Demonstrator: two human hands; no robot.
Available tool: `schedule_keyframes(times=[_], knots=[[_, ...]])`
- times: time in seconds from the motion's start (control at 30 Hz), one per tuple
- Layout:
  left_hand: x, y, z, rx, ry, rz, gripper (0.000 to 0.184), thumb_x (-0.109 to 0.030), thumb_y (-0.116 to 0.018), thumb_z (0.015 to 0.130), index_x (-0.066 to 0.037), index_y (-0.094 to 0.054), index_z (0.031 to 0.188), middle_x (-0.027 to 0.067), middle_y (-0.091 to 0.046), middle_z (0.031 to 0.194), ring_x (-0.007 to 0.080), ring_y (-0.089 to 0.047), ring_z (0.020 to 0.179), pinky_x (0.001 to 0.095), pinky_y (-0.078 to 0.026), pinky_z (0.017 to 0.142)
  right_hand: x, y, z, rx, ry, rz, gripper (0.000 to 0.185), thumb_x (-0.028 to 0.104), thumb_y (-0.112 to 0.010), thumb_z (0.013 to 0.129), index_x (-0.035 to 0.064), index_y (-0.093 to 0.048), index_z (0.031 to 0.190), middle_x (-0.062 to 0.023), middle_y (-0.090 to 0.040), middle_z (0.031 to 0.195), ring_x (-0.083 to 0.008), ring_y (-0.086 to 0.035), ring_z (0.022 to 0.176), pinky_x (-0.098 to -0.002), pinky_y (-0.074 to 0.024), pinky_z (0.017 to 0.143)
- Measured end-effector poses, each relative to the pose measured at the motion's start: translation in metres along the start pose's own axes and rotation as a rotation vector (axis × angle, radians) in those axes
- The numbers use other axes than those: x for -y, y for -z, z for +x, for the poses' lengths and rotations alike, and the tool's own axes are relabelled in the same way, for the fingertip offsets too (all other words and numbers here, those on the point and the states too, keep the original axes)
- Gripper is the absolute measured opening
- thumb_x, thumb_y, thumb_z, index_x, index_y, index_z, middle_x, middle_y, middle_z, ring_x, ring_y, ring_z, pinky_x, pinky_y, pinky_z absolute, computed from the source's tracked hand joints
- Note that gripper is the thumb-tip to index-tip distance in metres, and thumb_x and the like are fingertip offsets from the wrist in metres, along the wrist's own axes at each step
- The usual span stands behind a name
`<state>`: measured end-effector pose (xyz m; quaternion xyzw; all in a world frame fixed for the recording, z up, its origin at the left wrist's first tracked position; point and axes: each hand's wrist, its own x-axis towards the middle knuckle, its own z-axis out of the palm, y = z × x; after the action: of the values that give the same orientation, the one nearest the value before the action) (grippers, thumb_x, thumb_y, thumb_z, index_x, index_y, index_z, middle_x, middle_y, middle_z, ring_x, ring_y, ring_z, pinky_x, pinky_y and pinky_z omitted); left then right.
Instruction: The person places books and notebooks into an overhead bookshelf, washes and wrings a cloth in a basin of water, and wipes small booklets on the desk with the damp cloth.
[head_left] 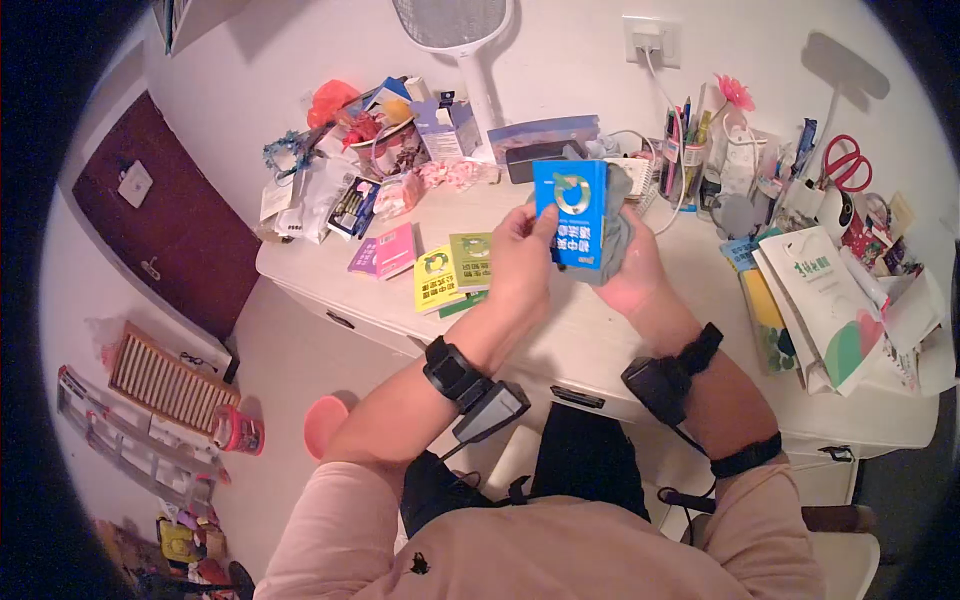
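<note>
Above the desk I hold a small blue booklet (585, 225) with Chinese characters and a green ring design; its print appears upside down to me. My left hand (525, 250) grips its left edge, the thumb on the cover. My right hand (637, 268) is closed around a grey cloth (620, 235), which lies behind the booklet and along its right side. On the desk to the left are other small booklets: a pink one (397, 252) overlapping a purple one (364, 260), and a yellow one (434, 280) beside an olive one (472, 262), with a green edge beneath.
The white desk (400, 210) carries a cluttered basket (380, 150), an electric swatter (470, 60), pen holders (685, 150) and red scissors (846, 165). A white paper bag (815, 290) lies at right. A pink basin (325, 425) sits on the floor.
</note>
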<state>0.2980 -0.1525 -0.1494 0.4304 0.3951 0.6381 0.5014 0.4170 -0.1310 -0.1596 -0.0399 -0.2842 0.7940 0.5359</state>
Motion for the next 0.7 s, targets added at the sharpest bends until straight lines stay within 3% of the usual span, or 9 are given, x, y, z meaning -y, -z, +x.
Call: schedule_keyframes(times=[0.03, 0.17, 0.37, 0.43, 0.47, 0.53, 0.6, 0.67, 0.7], knots=[[-0.002, -0.004, 0.004, -0.091, -0.030, -0.031, 0.014, -0.011, -0.055, 0.089, 0.001, -0.058, 0.094, 0.0024, -0.059, 0.079, 0.0072, -0.052, 0.068, 0.0214, -0.042, 0.060, -0.001, -0.003, -0.003, -0.059, 0.001, 0.004, 0.039, 0.025, -0.026, 0.095, 0.0033, -0.050, 0.116, -0.0114, -0.061, 0.107, -0.0222, -0.060, 0.096, -0.0367, -0.0484, 0.086], [-0.002, 0.000, 0.024, -0.103, -0.079, -0.071, 0.013, -0.013, -0.054, 0.089, 0.000, -0.055, 0.088, 0.0032, -0.058, 0.075, 0.0086, -0.052, 0.063, 0.0234, -0.042, 0.056, -0.005, 0.001, -0.004, -0.040, -0.008, 0.007, 0.036, 0.026, -0.032, 0.094, 0.0033, -0.052, 0.113, -0.0103, -0.062, 0.103, -0.0206, -0.061, 0.091, -0.0334, -0.0494, 0.081], [-0.011, 0.027, 0.064, -0.327, -0.089, -0.161, 0.013, -0.013, -0.052, 0.090, -0.001, -0.051, 0.089, 0.0069, -0.058, 0.075, 0.0142, -0.056, 0.061, 0.0269, -0.047, 0.053, -0.016, 0.004, -0.003, -0.114, 0.067, -0.244, 0.025, 0.018, -0.046, 0.087, 0.0025, -0.055, 0.106, -0.0079, -0.062, 0.095, -0.0167, -0.060, 0.085, -0.0301, -0.0479, 0.074], [-0.006, 0.033, 0.066, -0.385, -0.136, -0.130, 0.010, -0.011, -0.052, 0.089, -0.002, -0.050, 0.092, 0.0075, -0.058, 0.076, 0.0134, -0.054, 0.059, 0.0266, -0.045, 0.051, -0.006, -0.017, -0.012, -0.199, 0.326, -0.901, 0.026, 0.012, -0.048, 0.084, -0.0007, -0.053, 0.106, -0.0119, -0.062, 0.096, -0.0232, -0.060, 0.091, -0.0331, -0.0465, 0.080], [-0.001, 0.036, 0.063, -0.386, -0.137, -0.128, 0.010, -0.011, -0.052, 0.089, -0.002, -0.050, 0.092, 0.0075, -0.058, 0.076, 0.0134, -0.054, 0.059, 0.0266, -0.045, 0.051, -0.010, -0.010, -0.008, -0.198, 0.325, -0.899, 0.026, 0.012, -0.048, 0.084, -0.0007, -0.053, 0.106, -0.0119, -0.062, 0.096, -0.0232, -0.060, 0.091, -0.0331, -0.0465, 0.080], [0.004, 0.034, 0.050, -0.087, 0.074, 0.035, 0.010, -0.007, -0.054, 0.086, -0.002, -0.050, 0.094, 0.0064, -0.057, 0.075, 0.0119, -0.053, 0.058, 0.0256, -0.043, 0.049, -0.020, 0.009, 0.004, -0.153, 1.040, -1.695, 0.029, 0.007, -0.046, 0.081, -0.0042, -0.052, 0.107, -0.0180, -0.059, 0.096, -0.0324, -0.057, 0.097, -0.0375, -0.0436, 0.086], [0.002, 0.009, 0.025, -0.142, 0.113, 0.043, 0.013, -0.005, -0.057, 0.084, -0.002, -0.050, 0.094, 0.0037, -0.056, 0.071, 0.0107, -0.051, 0.058, 0.0249, -0.041, 0.049, -0.020, 0.018, 0.007, -0.213, 1.020, -1.697, 0.030, 0.007, -0.045, 0.080, -0.0050, -0.052, 0.107, -0.0211, -0.058, 0.098, -0.0361, -0.054, 0.100, -0.0391, -0.0418, 0.089], [-0.008, -0.007, 0.013, -0.170, 0.002, 0.114, 0.013, -0.003, -0.057, 0.083, -0.003, -0.051, 0.095, 0.0021, -0.054, 0.069, 0.0097, -0.050, 0.060, 0.0244, -0.039, 0.051, -0.017, 0.028, 0.010, -0.266, 0.996, -1.703, 0.031, 0.006, -0.045, 0.079, -0.0057, -0.052, 0.107, -0.0243, -0.056, 0.100, -0.0398, -0.052, 0.103, -0.0407, -0.0399, 0.091], [-0.004, 0.003, 0.026, -0.161, -0.037, 0.079, 0.013, -0.002, -0.057, 0.083, -0.002, -0.050, 0.094, 0.0031, -0.054, 0.072, 0.0090, -0.050, 0.063, 0.0242, -0.040, 0.054, -0.013, 0.037, 0.015, -0.539, 0.811, -1.625, 0.032, 0.006, -0.045, 0.078, -0.0055, -0.052, 0.107, -0.0251, -0.056, 0.099, -0.0403, -0.052, 0.101, -0.0413, -0.0405, 0.090]])
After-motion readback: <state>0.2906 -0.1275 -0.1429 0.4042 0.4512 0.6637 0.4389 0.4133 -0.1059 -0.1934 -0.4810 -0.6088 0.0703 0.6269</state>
